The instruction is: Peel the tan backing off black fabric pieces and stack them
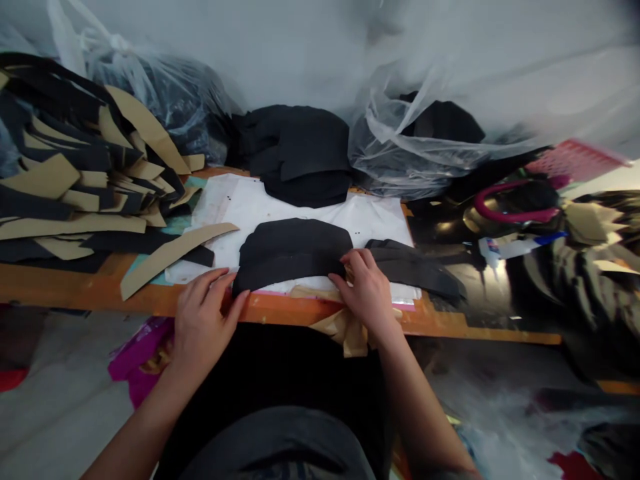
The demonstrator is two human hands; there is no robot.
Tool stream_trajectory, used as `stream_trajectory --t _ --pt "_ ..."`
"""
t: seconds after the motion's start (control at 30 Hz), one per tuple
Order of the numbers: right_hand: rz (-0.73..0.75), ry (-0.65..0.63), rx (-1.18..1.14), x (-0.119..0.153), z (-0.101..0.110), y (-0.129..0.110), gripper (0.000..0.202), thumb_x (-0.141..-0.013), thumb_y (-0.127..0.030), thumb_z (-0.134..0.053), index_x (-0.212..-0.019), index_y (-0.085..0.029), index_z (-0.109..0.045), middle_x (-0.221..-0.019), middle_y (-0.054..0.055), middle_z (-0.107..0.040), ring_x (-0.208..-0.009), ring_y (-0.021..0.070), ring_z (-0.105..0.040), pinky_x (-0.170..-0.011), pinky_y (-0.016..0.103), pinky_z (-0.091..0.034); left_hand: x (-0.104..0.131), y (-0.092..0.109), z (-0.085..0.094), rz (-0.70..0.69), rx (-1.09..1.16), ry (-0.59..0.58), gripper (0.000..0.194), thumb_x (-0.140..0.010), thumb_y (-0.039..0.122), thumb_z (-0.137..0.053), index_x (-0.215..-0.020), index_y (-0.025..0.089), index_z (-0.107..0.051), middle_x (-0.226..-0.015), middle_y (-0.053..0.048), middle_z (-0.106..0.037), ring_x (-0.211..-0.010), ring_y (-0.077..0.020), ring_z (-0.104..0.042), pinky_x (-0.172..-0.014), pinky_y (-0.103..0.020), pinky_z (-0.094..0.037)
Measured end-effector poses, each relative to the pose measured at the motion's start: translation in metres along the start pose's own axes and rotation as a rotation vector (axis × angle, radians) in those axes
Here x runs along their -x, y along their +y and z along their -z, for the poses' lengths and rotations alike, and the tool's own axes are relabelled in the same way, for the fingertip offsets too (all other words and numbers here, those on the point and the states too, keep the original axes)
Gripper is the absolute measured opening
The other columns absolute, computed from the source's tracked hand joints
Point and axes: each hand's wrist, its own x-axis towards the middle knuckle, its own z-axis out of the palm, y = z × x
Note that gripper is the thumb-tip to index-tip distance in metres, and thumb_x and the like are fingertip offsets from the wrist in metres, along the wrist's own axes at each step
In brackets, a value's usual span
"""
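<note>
A black, curve-cut fabric piece (296,248) lies on the white sheet (220,200) near the table's front edge. My left hand (203,320) has its lower left corner between thumb and fingers. At the opposite end, my right hand (367,290) pinches the right corner, fingers curled. Crumpled tan paper (345,333) hangs over the edge beneath my right hand, and some tan shows between its fingers. To the right lies another black piece (413,263). A curved tan strip (175,260) rests left of the sheet, close to my left hand.
Piled black and tan strips (90,180) cover the table's left. Behind the sheet sits a stack of black pieces (305,143), between clear plastic bags (400,157). Farther right are a white bottle with a blue tip (520,248), a pink-handled item (480,200) and more cut pieces (585,273).
</note>
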Motion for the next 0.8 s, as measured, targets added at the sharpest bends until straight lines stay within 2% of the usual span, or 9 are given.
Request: stream_trajectory --t 0.1,0.2,0.3,0.4,0.47,0.53,0.63,0.7,0.8 --pt "-0.009 0.054 -0.297 0.006 0.026 0.016 0.017 -0.087 -0.036 -0.069 -0.094 -0.020 -0.067 -0.085 0.002 -0.068 -0.072 0.0176 -0.063 -0.067 0.028 -0.048 -0.011 -0.010 0.010 0.002 0.007 0.097 0.027 -0.094 0.032 -0.065 -0.118 0.020 -0.065 -0.119 -0.012 -0.069 -0.117 -0.0278 -0.065 -0.108 -0.046 -0.050" --pt "-0.171 0.206 -0.393 0.019 0.067 0.061 0.025 -0.081 -0.042 -0.074 -0.093 -0.020 -0.070 -0.081 0.002 -0.067 -0.068 0.0174 -0.060 -0.063 0.029 -0.047 -0.033 -0.045 0.021 0.063 -0.102 0.115 0.039 -0.095 0.038 -0.062 -0.129 0.019 -0.062 -0.132 -0.013 -0.065 -0.128 -0.0319 -0.060 -0.112 -0.050 -0.047" --pt "-0.354 0.290 -0.260 0.034 0.099 0.117 0.034 -0.077 -0.047 -0.075 -0.098 -0.020 -0.073 -0.083 0.005 -0.068 -0.067 0.0202 -0.060 -0.061 0.032 -0.046 -0.059 -0.078 0.029 0.119 -0.195 -0.059 0.049 -0.093 0.048 -0.062 -0.129 0.015 -0.064 -0.125 -0.009 -0.070 -0.119 -0.0337 -0.066 -0.103 -0.050 -0.054" --pt "-0.458 0.360 0.142 0.047 0.113 0.143 0.046 -0.078 -0.048 -0.071 -0.112 -0.017 -0.073 -0.094 0.012 -0.071 -0.083 0.0305 -0.066 -0.072 0.042 -0.049 -0.065 -0.073 0.036 0.161 -0.079 -0.142 0.043 -0.099 0.053 -0.048 -0.113 0.019 -0.071 -0.101 0.003 -0.075 -0.098 -0.0208 -0.073 -0.087 -0.032 -0.057" --pt "-0.447 0.441 0.280 0.054 0.112 0.130 0.050 -0.082 -0.050 -0.069 -0.117 -0.015 -0.071 -0.102 0.016 -0.071 -0.092 0.0344 -0.066 -0.079 0.047 -0.050 -0.056 -0.043 0.041 0.107 0.075 -0.104 0.047 -0.103 0.052 -0.036 -0.102 0.023 -0.073 -0.096 0.008 -0.076 -0.095 -0.0140 -0.073 -0.082 -0.023 -0.055" --pt "-0.339 0.437 0.163 0.059 0.105 0.097 0.041 -0.087 -0.050 -0.067 -0.111 -0.017 -0.073 -0.097 0.013 -0.072 -0.089 0.0311 -0.068 -0.080 0.044 -0.052 -0.042 -0.004 0.044 0.026 0.151 -0.078 0.049 -0.103 0.054 -0.034 -0.099 0.024 -0.073 -0.097 0.007 -0.077 -0.097 -0.0133 -0.073 -0.081 -0.022 -0.055" --pt "-0.032 0.221 -0.164 0.062 0.086 0.032 0.024 -0.092 -0.039 -0.069 -0.108 -0.021 -0.074 -0.094 0.007 -0.073 -0.083 0.0220 -0.069 -0.075 0.033 -0.053 -0.023 0.044 0.048 -0.065 0.182 -0.087 0.044 -0.101 0.054 -0.041 -0.102 0.025 -0.074 -0.099 0.003 -0.077 -0.101 -0.0165 -0.073 -0.084 -0.026 -0.057" --pt "0.199 0.069 -0.307 0.062 0.069 -0.003 0.030 -0.094 -0.031 -0.069 -0.122 -0.021 -0.069 -0.100 0.007 -0.073 -0.086 0.0192 -0.069 -0.075 0.030 -0.054 -0.018 0.055 0.049 -0.114 0.185 -0.092 0.039 -0.100 0.051 -0.046 -0.107 0.025 -0.074 -0.102 0.000 -0.077 -0.104 -0.0191 -0.072 -0.087 -0.030 -0.057" --pt "0.359 -0.064 -0.429 0.060 0.049 -0.029 0.016 -0.100 -0.020 -0.059 -0.113 -0.020 -0.070 -0.100 0.007 -0.072 -0.084 0.0165 -0.068 -0.072 0.027 -0.052 -0.015 0.048 0.052 -0.199 0.183 -0.091 0.031 -0.098 0.041 -0.054 -0.117 0.025 -0.073 -0.107 -0.004 -0.077 -0.106 -0.0223 -0.072 -0.091 -0.035 -0.057"
